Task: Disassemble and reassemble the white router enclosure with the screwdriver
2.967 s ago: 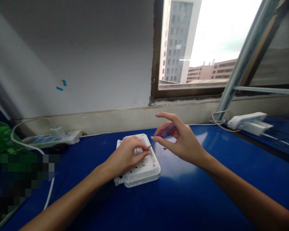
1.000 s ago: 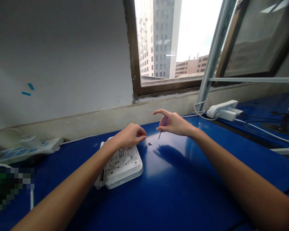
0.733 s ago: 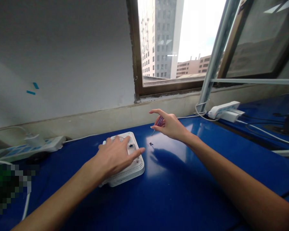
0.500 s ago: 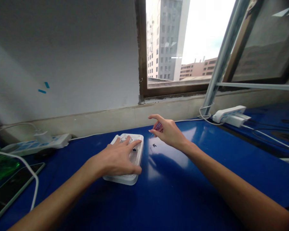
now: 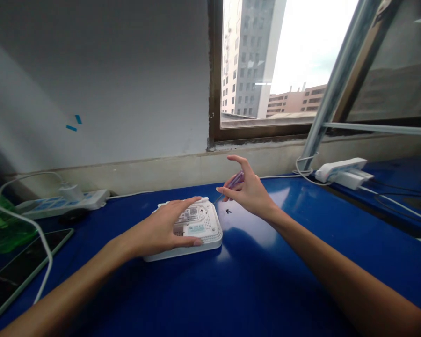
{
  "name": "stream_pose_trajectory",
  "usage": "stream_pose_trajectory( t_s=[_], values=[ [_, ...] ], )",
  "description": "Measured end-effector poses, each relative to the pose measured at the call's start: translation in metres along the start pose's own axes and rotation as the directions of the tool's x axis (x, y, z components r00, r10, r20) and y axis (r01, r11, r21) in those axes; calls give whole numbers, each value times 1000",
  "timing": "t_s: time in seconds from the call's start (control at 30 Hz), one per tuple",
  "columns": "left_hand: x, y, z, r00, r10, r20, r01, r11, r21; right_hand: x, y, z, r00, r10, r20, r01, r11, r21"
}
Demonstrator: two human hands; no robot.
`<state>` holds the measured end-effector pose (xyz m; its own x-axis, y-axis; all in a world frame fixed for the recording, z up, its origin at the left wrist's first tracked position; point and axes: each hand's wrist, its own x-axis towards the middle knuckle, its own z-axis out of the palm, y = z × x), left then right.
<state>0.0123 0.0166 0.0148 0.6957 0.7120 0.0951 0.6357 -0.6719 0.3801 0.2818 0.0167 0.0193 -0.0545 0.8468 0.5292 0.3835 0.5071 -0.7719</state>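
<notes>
A white plastic box (image 5: 196, 229) with labels and rows of small holes lies on the blue table (image 5: 252, 281). Across its left part rests my left hand (image 5: 161, 229), thumb along the near edge and fingers over the top, holding it. My right hand (image 5: 247, 189) grips a small screwdriver (image 5: 235, 180) with a purple handle, index finger raised off it. The thin shaft points down-left to the box's far right corner; whether the tip touches is too small to tell. Small dark pieces (image 5: 228, 211) lie on the table right of the box.
Power strips sit at the back left (image 5: 94, 199) and back right (image 5: 342, 168), with white cables. A dark tablet-like panel (image 5: 28, 257) and a green plastic item (image 5: 3, 220) are at the left. A metal post (image 5: 333, 84) stands before the window.
The white box has been turned and now lies more sideways under my left hand. My right hand has brought the screwdriver shaft to its corner. The view has shifted slightly.
</notes>
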Motion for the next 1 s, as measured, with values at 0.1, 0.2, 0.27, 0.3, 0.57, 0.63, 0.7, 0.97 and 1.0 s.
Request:
stream_pose_trajectory(
  t_s=[0.1, 0.2, 0.27, 0.3, 0.57, 0.63, 0.7, 0.97, 1.0],
  values=[
    [-9, -6, 4, 996, 50, -68, -47, 998, 35, 0, -6, 2, 999, 46, -4, -46, 991, 126],
    [-17, -9, 13, 987, 46, -151, -27, 992, 123, -2, -13, 8, 994, 99, 49, -107, 968, 227],
    [-21, -9, 18, 985, 47, -166, -19, 985, 170, -4, -17, 13, 989, 115, 96, -136, 958, 254],
    [-22, -9, 19, 985, 54, -165, -23, 983, 185, -6, -19, 16, 987, 115, 117, -142, 955, 262],
    [-23, -11, 23, 971, 85, -223, -46, 983, 175, -10, -30, 22, 991, 83, 108, -113, 946, 303],
    [-23, -11, 23, 965, 103, -242, -64, 984, 164, -11, -31, 22, 988, 102, 114, -132, 941, 312],
    [-23, -9, 23, 950, 117, -290, -79, 987, 141, -12, -32, 24, 983, 122, 135, -161, 931, 329],
    [-23, 3, 23, 822, 271, -501, -296, 955, 30, -19, -34, 40, 975, 91, 205, -166, 907, 387],
    [-22, 3, 22, 818, 260, -513, -293, 956, 19, -18, -34, 39, 974, 92, 205, -167, 906, 389]
  ],
)
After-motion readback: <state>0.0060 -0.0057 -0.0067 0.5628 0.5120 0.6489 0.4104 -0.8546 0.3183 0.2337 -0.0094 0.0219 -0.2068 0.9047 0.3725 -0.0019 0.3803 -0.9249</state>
